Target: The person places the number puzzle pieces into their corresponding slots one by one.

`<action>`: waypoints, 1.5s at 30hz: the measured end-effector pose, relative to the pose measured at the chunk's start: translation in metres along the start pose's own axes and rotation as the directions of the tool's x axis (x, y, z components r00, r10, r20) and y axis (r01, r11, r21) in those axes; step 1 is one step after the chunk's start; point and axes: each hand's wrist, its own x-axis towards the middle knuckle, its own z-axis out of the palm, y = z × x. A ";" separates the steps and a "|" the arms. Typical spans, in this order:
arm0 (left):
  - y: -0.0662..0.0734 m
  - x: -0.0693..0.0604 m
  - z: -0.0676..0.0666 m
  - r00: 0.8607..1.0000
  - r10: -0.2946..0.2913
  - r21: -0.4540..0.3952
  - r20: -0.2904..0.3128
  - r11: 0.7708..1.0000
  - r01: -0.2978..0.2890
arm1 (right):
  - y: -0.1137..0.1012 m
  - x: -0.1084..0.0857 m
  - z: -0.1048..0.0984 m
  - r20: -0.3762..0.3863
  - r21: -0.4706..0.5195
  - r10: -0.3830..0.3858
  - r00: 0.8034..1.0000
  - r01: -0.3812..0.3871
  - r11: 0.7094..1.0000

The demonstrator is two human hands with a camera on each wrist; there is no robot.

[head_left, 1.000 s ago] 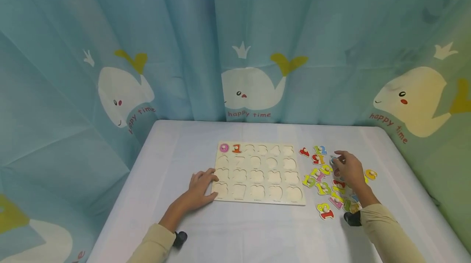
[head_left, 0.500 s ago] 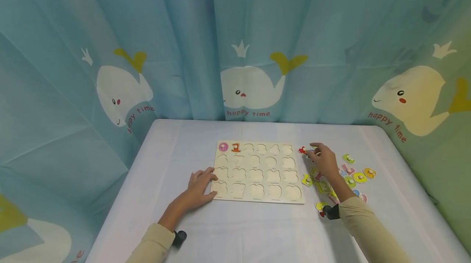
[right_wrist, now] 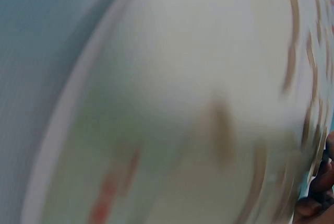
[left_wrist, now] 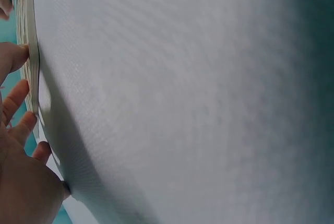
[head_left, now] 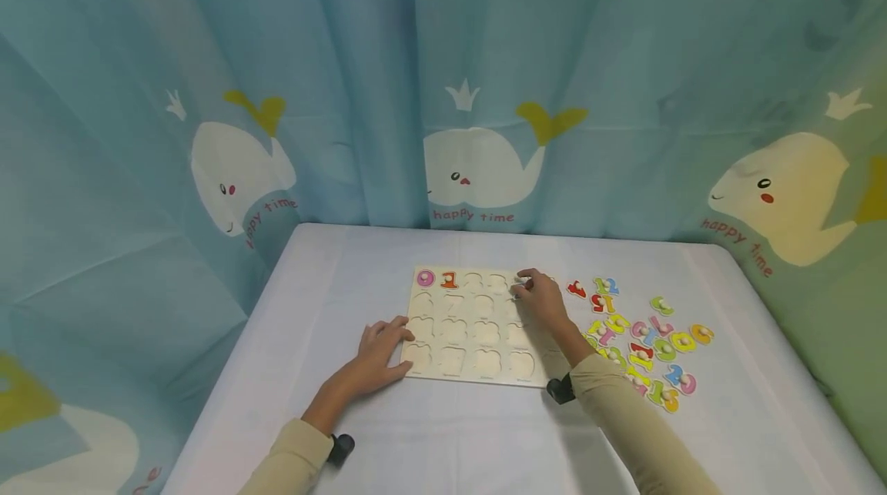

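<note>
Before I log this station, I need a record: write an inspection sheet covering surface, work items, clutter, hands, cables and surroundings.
Surface: white table, lightly creased.
Work items: board with 0 and 1 in its top row; loose numbers scattered to its right, some hidden by the right arm.
Clutter: nothing seen.
Hands: left hand touches the board's left edge; right hand, over the board, pinches a mostly hidden piece.
Cables: nothing seen.
Surroundings: blue curtain printed with whales.

Blue-green curtain [head_left: 360,56] across upper frame (white whales [head_left: 460,164], red "happy time" lettering [head_left: 473,216]), greener at right edge; white table [head_left: 339,279], lower centre, rounded far corners.
</note>
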 end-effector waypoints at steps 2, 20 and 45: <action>0.000 0.000 0.001 1.000 -0.008 -0.004 0.008 1.000 0.008 | -0.005 0.002 0.009 -0.004 -0.004 -0.001 1.000 0.001 1.000; 0.005 0.000 -0.001 0.999 -0.031 -0.018 0.007 0.999 0.031 | -0.048 0.021 0.057 -0.067 -0.065 -0.005 0.998 0.001 0.998; 0.005 0.000 -0.001 0.997 -0.068 -0.008 0.019 0.998 0.069 | -0.057 0.024 0.073 -0.077 -0.051 0.044 0.996 -0.048 0.998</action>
